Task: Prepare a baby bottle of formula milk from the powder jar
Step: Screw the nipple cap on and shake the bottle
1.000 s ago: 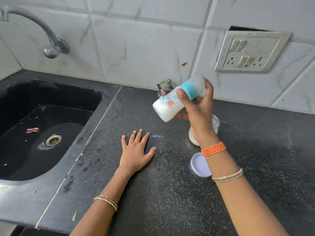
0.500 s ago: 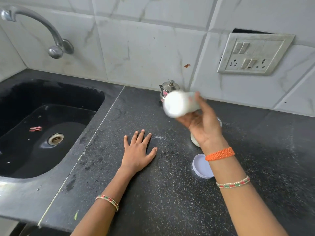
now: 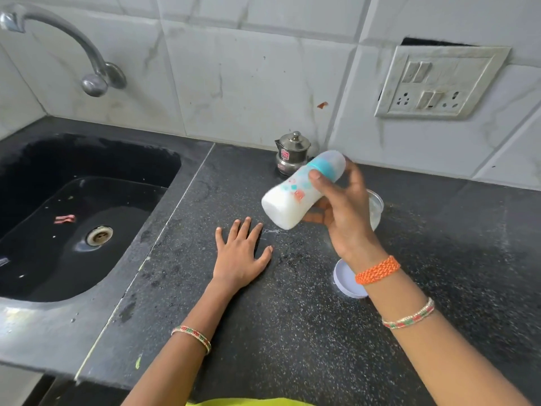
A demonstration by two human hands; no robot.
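Note:
My right hand [image 3: 344,212] grips a baby bottle [image 3: 295,193] in the air above the dark counter [image 3: 292,332]. The bottle is full of white milk, has a teal collar and a clear cap, and is tilted with its base down-left and its cap up-right. Behind my right hand stands the open powder jar [image 3: 375,208], mostly hidden by the hand. Its pale round lid [image 3: 345,281] lies on the counter below my wrist. My left hand [image 3: 241,254] rests flat on the counter with fingers spread, left of the bottle.
A black sink [image 3: 87,218] with a drain and a curved steel tap [image 3: 73,45] fills the left side. A small steel lidded pot [image 3: 292,153] stands against the tiled wall behind the bottle. A switch and socket plate [image 3: 439,82] is on the wall at right.
The bottle swung in my right hand: tilted, then blurred with its base toward me, now tilted again base down-left. My left hand stayed flat on the counter.

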